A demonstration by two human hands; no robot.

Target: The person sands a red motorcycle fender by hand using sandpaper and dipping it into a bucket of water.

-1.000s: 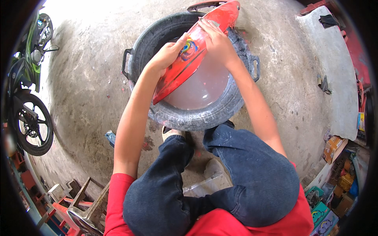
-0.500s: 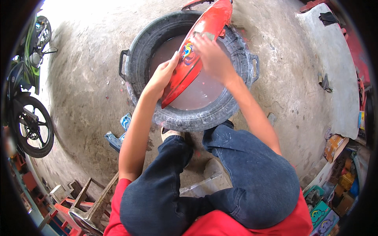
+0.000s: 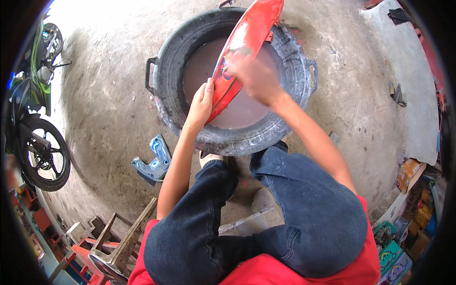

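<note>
A long, red, glossy motorcycle body panel (image 3: 256, 32) slants over a big black rubber tub (image 3: 166, 52), a colourful sticker partly covered on its side. My left hand (image 3: 201, 107) grips the panel's lower edge, thumb along the near side. Across the panel's face lies my right hand (image 3: 254, 76), blurred by motion, fingers pressed to the surface. Under those fingertips shows a small grey sheet (image 3: 244, 50), perhaps sandpaper; most of it is hidden. Cloudy pinkish-grey water (image 3: 240, 114) stands in the tub beneath.
A blue-and-white plastic part (image 3: 156, 156) lies on the concrete floor left of my legs. Parked motorcycles (image 3: 45, 147) line the far left. Lower left is a worn wooden frame (image 3: 126, 242) beside red items. Boxes (image 3: 408, 175) and clutter fill the right edge.
My right hand has slid down and left along the panel, over the sticker. The panel's lower end and my left hand have shifted slightly right. The view has moved a little.
</note>
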